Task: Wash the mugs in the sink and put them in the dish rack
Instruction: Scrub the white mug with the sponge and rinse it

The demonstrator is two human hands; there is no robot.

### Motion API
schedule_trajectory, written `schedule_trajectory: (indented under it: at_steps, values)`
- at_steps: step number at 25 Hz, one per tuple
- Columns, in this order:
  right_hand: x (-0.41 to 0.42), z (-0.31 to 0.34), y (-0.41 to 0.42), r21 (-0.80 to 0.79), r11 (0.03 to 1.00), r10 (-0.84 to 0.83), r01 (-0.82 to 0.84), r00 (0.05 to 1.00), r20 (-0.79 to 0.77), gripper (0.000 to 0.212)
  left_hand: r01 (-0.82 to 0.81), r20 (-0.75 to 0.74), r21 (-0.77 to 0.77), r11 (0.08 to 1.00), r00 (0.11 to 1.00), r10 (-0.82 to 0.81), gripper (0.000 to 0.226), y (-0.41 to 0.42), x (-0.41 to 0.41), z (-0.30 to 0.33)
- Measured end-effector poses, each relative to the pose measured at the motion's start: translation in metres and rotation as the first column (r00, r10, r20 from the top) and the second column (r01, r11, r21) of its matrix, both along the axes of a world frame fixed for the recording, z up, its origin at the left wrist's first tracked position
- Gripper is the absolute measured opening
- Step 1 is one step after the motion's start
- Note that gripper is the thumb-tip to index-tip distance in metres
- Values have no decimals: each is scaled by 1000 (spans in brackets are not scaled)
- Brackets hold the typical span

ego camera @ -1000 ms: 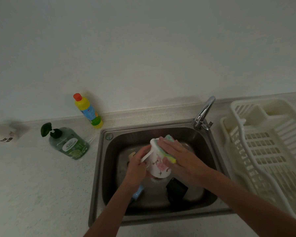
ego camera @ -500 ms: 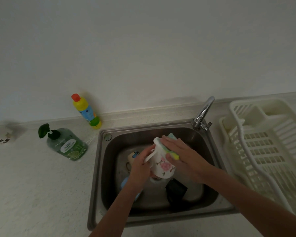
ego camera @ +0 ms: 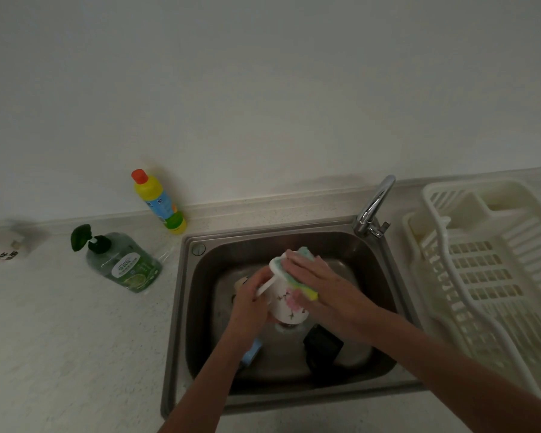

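Over the steel sink (ego camera: 181,307) I hold a white mug with a pink flower print (ego camera: 286,304), tilted with its rim toward the far side. My left hand (ego camera: 250,307) grips it by the handle. My right hand (ego camera: 322,289) presses a yellow-green sponge (ego camera: 306,292) against the mug's right side and rim. In the basin below lie a black mug (ego camera: 322,348), a light blue mug (ego camera: 252,354) partly hidden by my left forearm, and a cream mug (ego camera: 240,281) behind my left hand. The white dish rack (ego camera: 487,276) stands to the right of the sink.
A chrome tap (ego camera: 374,207) rises at the sink's back right corner. A green pump soap bottle (ego camera: 122,260) and a yellow bottle with a red cap (ego camera: 158,201) stand on the speckled counter to the left. A white object (ego camera: 0,245) sits at the far left edge.
My right hand has slid the sponge along the mug, from the rim down its side. The left hand keeps its hold on the handle, the mug shifting slightly.
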State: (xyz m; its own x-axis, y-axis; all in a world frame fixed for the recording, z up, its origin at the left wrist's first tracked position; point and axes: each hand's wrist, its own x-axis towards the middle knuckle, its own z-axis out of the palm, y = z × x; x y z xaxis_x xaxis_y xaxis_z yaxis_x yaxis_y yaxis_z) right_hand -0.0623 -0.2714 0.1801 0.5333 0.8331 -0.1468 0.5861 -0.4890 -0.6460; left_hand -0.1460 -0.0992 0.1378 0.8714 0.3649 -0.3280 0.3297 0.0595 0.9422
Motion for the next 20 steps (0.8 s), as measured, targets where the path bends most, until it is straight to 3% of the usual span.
schedule_trajectory:
  at_steps: [2, 6, 9, 13, 17, 20]
  values:
    - [16, -1, 16, 8, 1000, -23, 23, 1000, 5, 57, 41, 1, 47, 998, 999, -41, 46, -9, 2, -1]
    - [38, -6, 0, -27, 979, -202, 201, 947, -249, 51, 9, 27, 13, 1000, 1000, -9, 50, 0, 2, 0]
    - [10, 0, -13, -20, 994, -108, 106, 984, -141, 54, -29, 9, -22, 999, 1000, 29, 48, 6, -1, 0]
    - [13, -5, 13, 39, 999, -3, 2, 1000, 31, 58, 37, 15, 89, 995, 999, -38, 44, -12, 1, -5]
    - [45, -18, 2, 38, 980, -179, 195, 950, -257, 54, 4, 27, 2, 1000, 1000, -4, 49, -8, 0, 3]
    - [37, -26, -13, 15, 971, -222, 238, 925, -309, 62, -78, -18, -44, 996, 997, 78, 49, 8, -6, -3]
